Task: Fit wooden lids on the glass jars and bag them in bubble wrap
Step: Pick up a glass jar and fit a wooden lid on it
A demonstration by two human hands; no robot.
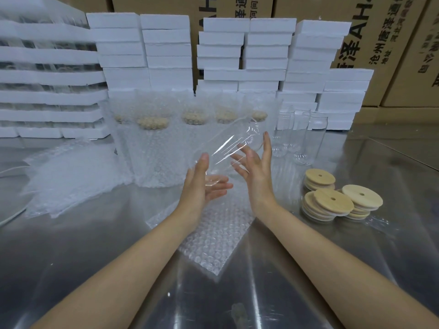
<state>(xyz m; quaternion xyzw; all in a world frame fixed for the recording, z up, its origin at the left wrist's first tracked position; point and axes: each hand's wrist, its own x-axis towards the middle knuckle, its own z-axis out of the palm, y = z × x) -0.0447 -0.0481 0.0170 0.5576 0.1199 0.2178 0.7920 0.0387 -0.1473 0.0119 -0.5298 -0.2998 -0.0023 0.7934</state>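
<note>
bench [71,245]: one flat bubble wrap bag [213,238] | above it left hand [204,184] and right hand [255,167], fingers straight, carry one clear glass jar [228,143], tilted | right: three wooden lid stacks [332,200] | behind: three bare jars [306,138], five bagged jars [152,148]

The glass jar [228,143] is colourless and clear, streaked with white glints; beneath it the bubble wrap sheet [218,238] is clear with an even pattern of round bubbles; right of the jar the wooden lids [332,203] are pale tan, each with a small dark hole; behind the jar the bagged jars [152,148] show whitish dotted wrap over beige tops; farther behind, the foam blocks [166,48] are white and the cardboard boxes [392,43] brown with black print; the desk [71,257] is silvery grey.
</note>
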